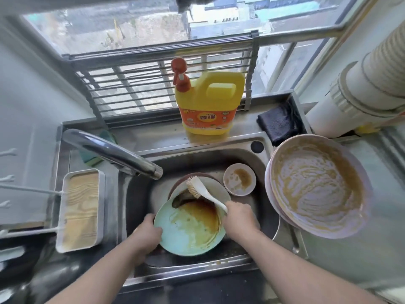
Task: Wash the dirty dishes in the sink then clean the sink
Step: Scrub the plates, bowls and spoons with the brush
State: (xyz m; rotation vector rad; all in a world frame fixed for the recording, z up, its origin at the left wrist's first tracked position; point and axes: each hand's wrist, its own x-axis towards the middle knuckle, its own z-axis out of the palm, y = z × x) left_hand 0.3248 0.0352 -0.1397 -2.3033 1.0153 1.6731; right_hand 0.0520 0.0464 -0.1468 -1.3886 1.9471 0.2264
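Steel sink (pixel 247 159) holds a stained green plate (pixel 192 233), tilted; the left hand (pixel 146 234) grips its left rim. Right hand (pixel 237 219) is clamped on a brush (pixel 203 190), bristles on the plate behind. Dirty bowls (pixel 317 187) sit on the counter (pixel 350 260) at right.

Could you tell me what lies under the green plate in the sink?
The green plate, held by the left hand, overlaps another plate and a darker one's rim behind. Anything directly beneath it is covered.

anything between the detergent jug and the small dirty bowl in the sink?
Head view: only bare steel, the sink ledge and back wall, between detergent jug and small bowl. No dishes there.
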